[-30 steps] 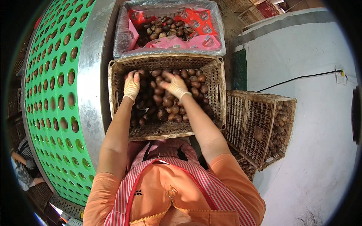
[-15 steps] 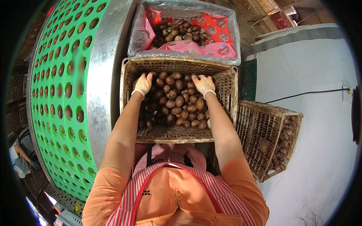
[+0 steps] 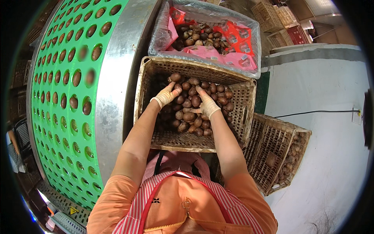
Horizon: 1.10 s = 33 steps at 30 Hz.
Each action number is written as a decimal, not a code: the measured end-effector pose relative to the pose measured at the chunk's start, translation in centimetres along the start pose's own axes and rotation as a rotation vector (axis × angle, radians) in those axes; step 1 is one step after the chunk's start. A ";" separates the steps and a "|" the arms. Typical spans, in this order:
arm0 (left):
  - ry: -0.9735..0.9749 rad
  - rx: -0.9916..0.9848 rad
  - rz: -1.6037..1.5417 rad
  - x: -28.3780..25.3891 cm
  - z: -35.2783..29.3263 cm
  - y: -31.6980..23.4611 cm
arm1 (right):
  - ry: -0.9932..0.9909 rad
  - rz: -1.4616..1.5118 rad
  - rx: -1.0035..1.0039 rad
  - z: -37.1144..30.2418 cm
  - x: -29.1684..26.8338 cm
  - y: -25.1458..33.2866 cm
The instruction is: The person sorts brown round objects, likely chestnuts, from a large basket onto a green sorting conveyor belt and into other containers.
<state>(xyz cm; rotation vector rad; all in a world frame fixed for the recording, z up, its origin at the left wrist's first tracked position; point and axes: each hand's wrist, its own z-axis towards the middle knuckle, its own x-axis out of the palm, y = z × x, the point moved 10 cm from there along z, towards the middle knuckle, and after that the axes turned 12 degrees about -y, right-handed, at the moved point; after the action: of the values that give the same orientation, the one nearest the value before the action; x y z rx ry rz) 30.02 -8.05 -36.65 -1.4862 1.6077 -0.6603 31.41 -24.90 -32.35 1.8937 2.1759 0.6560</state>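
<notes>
A brown plastic crate (image 3: 154, 140) in front of me holds many round, dark brown-purple passion fruit (image 3: 187, 103). Both my hands wear pale, fingerless-looking gloves and reach into it. On the left of the heap, my left hand (image 3: 166, 95) lies against the fruit with its fingers apart, its tips partly hidden among them. My right hand (image 3: 207, 103) is spread over the right-middle of the heap, thumb and fingers apart with fruit between them. Neither hand has visibly lifted a fruit off the heap.
Left stands a green belt (image 3: 58, 117) with rows of fruit-holding cups, edged by a metal panel (image 3: 117, 85). Beyond the crate is a plastic-lined bin (image 3: 255, 68) of passion fruit and red-pink bags (image 3: 237, 37). A tilted crate (image 3: 269, 152) holds fruit by the white wall (image 3: 319, 156).
My hands have moved inward from the crate's far corners toward each other. Fruit has shifted, some now piled between them. The view has turned slightly, and the belt's fruit has changed position.
</notes>
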 end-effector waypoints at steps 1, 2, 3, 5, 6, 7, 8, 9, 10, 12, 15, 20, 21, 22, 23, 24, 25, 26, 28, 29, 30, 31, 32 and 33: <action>0.049 -0.040 -0.035 1.0 -1.3 -2.2 | -0.030 0.120 0.033 0.5 -1.2 -0.8; 0.074 -0.082 -0.079 1.0 -2.3 -3.7 | 0.017 0.167 0.036 0.9 -0.6 -1.0; 0.060 -0.085 -0.117 0.9 -1.6 -2.8 | 0.064 0.214 0.039 1.2 -0.2 -1.2; 0.058 -0.079 -0.181 0.9 -1.3 -2.2 | 0.088 0.287 0.044 1.3 0.6 -1.4; 0.063 -0.073 -0.207 0.9 -1.5 -2.2 | 0.097 0.262 0.037 1.1 1.1 -1.0; 0.050 -0.092 -0.206 1.0 -1.6 -2.0 | 0.107 0.237 0.029 0.8 1.5 -0.5; 0.052 -0.077 -0.207 1.3 -1.6 -2.3 | 0.111 0.223 0.015 0.3 1.8 0.1; 0.054 -0.062 -0.208 1.6 -1.6 -2.6 | 0.101 0.199 0.026 0.2 2.0 0.3; 0.056 -0.046 -0.209 1.9 -1.7 -2.9 | 0.137 0.161 0.037 2.4 1.7 -1.3; 0.028 -0.021 -0.245 1.7 -1.9 -2.9 | 0.010 0.111 0.070 1.6 2.7 -0.5; -0.034 0.004 -0.342 0.7 -2.8 -4.2 | 0.096 0.051 0.162 0.2 4.9 0.7; -0.168 -0.005 -0.260 1.5 -2.3 -3.0 | 0.101 -0.090 0.014 0.4 4.5 0.9; -0.186 0.044 -0.186 1.6 -2.1 -2.6 | 0.096 -0.075 -0.006 0.5 4.3 0.5; -0.197 0.090 -0.112 1.7 -1.8 -2.0 | 0.084 -0.056 -0.025 0.4 3.9 0.2; -0.176 0.083 -0.053 2.0 -2.2 -2.6 | 0.137 -0.028 -0.008 -0.3 3.8 -0.1; -0.157 0.082 0.002 1.9 -3.1 -4.3 | 0.188 -0.004 0.003 -1.3 3.8 -0.1; -0.118 0.042 0.032 2.0 -4.4 -5.5 | 0.153 0.017 0.038 -1.6 3.3 -0.8; -0.102 0.022 0.039 1.9 -5.8 -6.6 | 0.193 0.058 0.080 -1.6 3.2 -1.8; -0.103 0.036 0.063 1.8 -8.0 -7.1 | 0.204 0.040 0.057 -4.6 3.4 -2.2; -0.123 0.092 0.069 1.5 -9.2 -8.3 | 0.216 0.055 0.081 -6.2 3.6 -2.1; -0.128 0.097 0.030 1.8 -10.6 -9.1 | 0.209 0.064 0.052 -7.6 3.1 -2.0; -0.137 0.110 0.016 2.0 -12.1 -9.9 | 0.243 0.035 0.063 -8.4 2.7 -2.4; -0.152 0.126 0.003 1.6 -13.5 -11.0 | 0.282 0.002 0.072 -9.2 2.6 -2.5; -0.174 0.159 0.028 1.3 -14.7 -11.8 | 0.302 -0.014 0.058 -10.1 2.6 -2.4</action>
<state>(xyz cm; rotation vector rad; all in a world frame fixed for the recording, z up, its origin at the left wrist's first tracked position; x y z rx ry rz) 24.11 -13.50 -19.54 -1.3643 1.4080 -0.6107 24.64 -24.63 -24.03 1.9120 2.4077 0.9397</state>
